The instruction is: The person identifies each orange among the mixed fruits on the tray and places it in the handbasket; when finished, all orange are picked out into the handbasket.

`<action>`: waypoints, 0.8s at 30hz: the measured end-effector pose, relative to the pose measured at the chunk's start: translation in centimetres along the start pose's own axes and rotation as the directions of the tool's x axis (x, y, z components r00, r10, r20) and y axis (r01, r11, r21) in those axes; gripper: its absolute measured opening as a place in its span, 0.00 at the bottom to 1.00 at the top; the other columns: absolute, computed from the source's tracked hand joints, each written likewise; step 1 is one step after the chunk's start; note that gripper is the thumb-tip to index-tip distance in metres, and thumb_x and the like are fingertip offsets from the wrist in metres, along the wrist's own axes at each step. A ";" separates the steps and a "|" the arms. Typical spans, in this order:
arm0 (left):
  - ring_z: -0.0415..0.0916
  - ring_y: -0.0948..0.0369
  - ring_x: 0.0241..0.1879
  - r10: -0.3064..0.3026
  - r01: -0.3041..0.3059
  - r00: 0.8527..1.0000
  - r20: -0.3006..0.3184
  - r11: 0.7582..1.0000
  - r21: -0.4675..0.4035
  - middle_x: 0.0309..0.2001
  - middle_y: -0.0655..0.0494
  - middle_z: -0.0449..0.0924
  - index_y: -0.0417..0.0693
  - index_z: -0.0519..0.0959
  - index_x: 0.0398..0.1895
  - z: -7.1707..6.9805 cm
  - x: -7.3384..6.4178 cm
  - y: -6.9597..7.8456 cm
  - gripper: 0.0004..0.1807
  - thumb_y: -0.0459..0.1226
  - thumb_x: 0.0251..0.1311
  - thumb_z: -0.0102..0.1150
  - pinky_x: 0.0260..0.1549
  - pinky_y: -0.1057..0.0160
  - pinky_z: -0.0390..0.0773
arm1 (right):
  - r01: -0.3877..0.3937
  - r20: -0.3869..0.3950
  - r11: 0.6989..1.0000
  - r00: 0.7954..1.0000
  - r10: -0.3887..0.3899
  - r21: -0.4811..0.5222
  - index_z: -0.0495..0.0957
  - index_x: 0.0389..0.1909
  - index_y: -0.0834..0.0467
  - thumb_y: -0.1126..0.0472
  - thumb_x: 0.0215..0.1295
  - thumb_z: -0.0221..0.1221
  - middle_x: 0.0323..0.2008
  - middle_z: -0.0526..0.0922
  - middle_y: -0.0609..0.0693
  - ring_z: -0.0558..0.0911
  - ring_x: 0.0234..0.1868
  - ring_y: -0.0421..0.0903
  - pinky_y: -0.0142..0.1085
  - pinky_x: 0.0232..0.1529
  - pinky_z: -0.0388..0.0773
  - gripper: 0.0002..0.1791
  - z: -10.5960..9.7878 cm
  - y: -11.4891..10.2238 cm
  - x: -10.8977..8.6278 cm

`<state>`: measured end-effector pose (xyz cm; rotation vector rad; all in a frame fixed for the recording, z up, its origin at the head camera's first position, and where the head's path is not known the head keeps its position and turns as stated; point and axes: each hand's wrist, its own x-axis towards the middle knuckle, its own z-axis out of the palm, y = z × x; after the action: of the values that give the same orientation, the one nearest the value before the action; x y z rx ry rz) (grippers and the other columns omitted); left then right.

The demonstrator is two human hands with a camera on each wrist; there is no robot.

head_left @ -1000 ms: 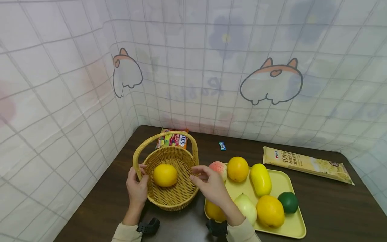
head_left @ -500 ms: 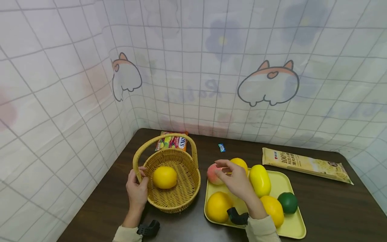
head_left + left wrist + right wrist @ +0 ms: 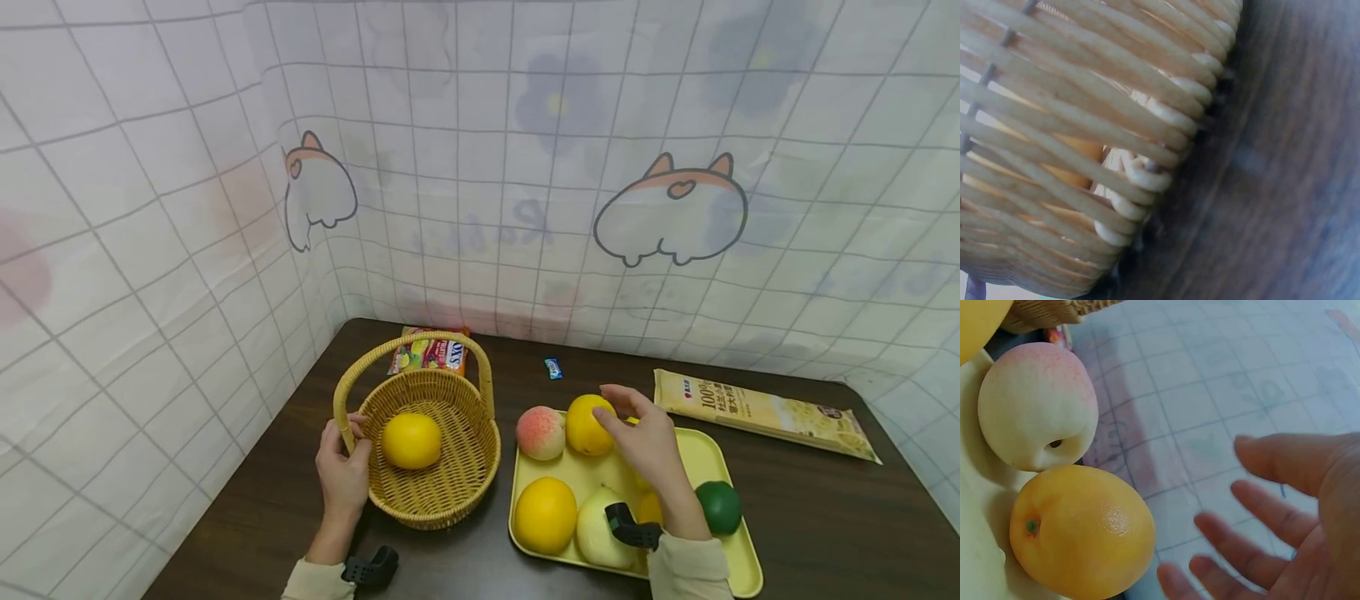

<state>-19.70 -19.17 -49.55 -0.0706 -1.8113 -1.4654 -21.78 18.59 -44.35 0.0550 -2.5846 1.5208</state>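
My left hand (image 3: 343, 471) grips the left rim of a wicker basket (image 3: 468, 492) beside the foot of its arched handle; the left wrist view shows only the woven wall (image 3: 1072, 125) close up. Inside the basket lies a yellow fruit (image 3: 412, 441). Over the yellow tray (image 3: 697, 454), my right hand (image 3: 648, 442) holds nothing, its fingers parted. Nearest to it is an orange (image 3: 587, 426), which the right wrist view shows apart from the fingers (image 3: 1241, 550). A pink-and-white peach (image 3: 540, 433) touches that orange on its left.
On the tray also lie a yellow-orange fruit (image 3: 545, 515), a pale green pear (image 3: 600, 529) and a dark green fruit (image 3: 718, 507); my right arm covers others. Behind are a candy bag (image 3: 435, 352), a small blue packet (image 3: 552, 368) and a long noodle packet (image 3: 765, 412).
My right hand has moved right from the basket's side, past the peach, to the orange. My left hand has stayed on the basket's rim.
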 end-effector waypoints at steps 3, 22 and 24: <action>0.68 0.42 0.41 -0.003 0.003 1.000 0.001 1.000 0.001 0.40 0.30 0.76 0.24 0.70 0.27 0.0 0.0 0.0 0.06 0.12 0.48 0.49 0.39 0.69 0.63 | -0.036 0.004 0.999 0.999 0.036 0.000 0.72 0.63 0.58 0.54 0.67 0.61 0.63 0.73 0.58 0.69 0.63 0.58 0.51 0.60 0.71 0.26 -0.2 0.4 0.2; 0.68 0.42 0.42 -0.018 0.018 1.000 0.004 1.000 0.001 0.40 0.30 0.76 0.25 0.70 0.27 0.0 0.0 -0.2 0.06 0.13 0.48 0.49 0.39 0.68 0.62 | -0.111 0.182 0.992 0.976 0.122 -0.068 0.52 0.75 0.59 0.54 0.63 0.63 0.70 0.61 0.65 0.64 0.67 0.65 0.58 0.63 0.63 0.44 1.2 2.6 1.2; 0.68 0.41 0.42 -0.024 0.024 1.000 0.004 1.000 0.000 0.40 0.30 0.76 0.25 0.70 0.27 0.0 0.0 -0.2 0.06 0.13 0.48 0.49 0.40 0.67 0.62 | -0.099 0.179 0.992 0.977 0.112 -0.079 0.53 0.75 0.59 0.55 0.63 0.63 0.70 0.60 0.66 0.65 0.66 0.65 0.58 0.63 0.64 0.43 1.4 2.7 1.2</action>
<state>-19.77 -19.22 -49.74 -0.0525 -1.8213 -1.4829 -23.43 18.74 -47.15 0.0528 -2.8250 1.5251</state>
